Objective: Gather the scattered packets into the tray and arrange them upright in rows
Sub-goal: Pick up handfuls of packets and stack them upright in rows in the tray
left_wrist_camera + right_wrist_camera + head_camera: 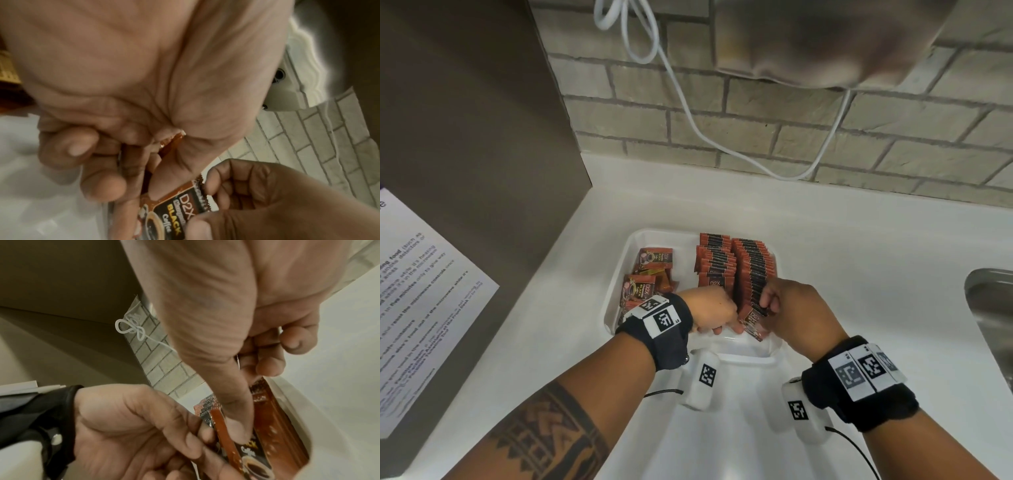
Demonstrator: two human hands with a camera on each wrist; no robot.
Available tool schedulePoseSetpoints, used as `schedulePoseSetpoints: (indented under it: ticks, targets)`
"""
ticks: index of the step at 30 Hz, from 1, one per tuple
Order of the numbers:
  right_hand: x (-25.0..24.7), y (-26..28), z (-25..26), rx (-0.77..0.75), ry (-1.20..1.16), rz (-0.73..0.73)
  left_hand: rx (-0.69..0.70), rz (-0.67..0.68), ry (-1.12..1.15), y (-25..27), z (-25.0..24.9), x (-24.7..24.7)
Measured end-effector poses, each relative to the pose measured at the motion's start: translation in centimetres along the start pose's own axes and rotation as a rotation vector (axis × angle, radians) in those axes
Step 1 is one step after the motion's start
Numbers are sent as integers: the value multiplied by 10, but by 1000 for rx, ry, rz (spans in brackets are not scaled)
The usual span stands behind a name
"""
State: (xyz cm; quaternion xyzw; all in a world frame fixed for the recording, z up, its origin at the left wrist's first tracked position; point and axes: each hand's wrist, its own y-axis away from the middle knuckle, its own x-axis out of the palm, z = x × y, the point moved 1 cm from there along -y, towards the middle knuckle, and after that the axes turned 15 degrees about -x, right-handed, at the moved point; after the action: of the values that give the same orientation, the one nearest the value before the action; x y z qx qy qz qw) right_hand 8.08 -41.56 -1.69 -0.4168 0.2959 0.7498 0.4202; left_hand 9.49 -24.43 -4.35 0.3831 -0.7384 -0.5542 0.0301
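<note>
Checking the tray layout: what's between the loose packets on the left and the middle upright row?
Only bare tray floor lies between the loose packets and the middle row, seen in the head view.

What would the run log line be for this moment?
stage: arranging rows | left hand: holds packets | right hand: pinches front packet of right row | tray: loose packets remain left

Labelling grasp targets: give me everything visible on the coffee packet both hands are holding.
The coffee packet is a small flat sachet of glossy foil-like material, red-brown with a dark panel reading "D2X", "BLACK", "Coffee" and a picture of a coffee cup. It leans tilted at the near end of the right-hand upright row in the white tray. The right hand pinches its dark serrated top edge; the left hand holds its other side.
</note>
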Motion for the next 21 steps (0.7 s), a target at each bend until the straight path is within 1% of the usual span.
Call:
schedulePoseSetpoints:
  ticks: [3,6,9,12,15,18,19,21]
  targets:
    - [0,3,1,-3,20,1,10,-64,-130,5,-3,1]
    - [0,4,1,-7,21,-9,-4,-75,-213,8,-3,2]
    - [-2,4,0,-5,6,-15,-3,-95,-245,14,-5,0]
    - [-9,4,-2,-14,-55,-37,48,-128,-318,23,-6,-5]
    - [-23,3,0,-36,-80,-120,72,-242,-285,37,2,-20]
    - [-32,3,18,-79,-160,-202,76,-399,-271,56,17,-47]
    - [-32,3,28,-97,-212,-199,68,-449,-280,62,23,-58]
    - [-24,1,50,-125,-296,-127,32,-527,-294,72,36,-77]
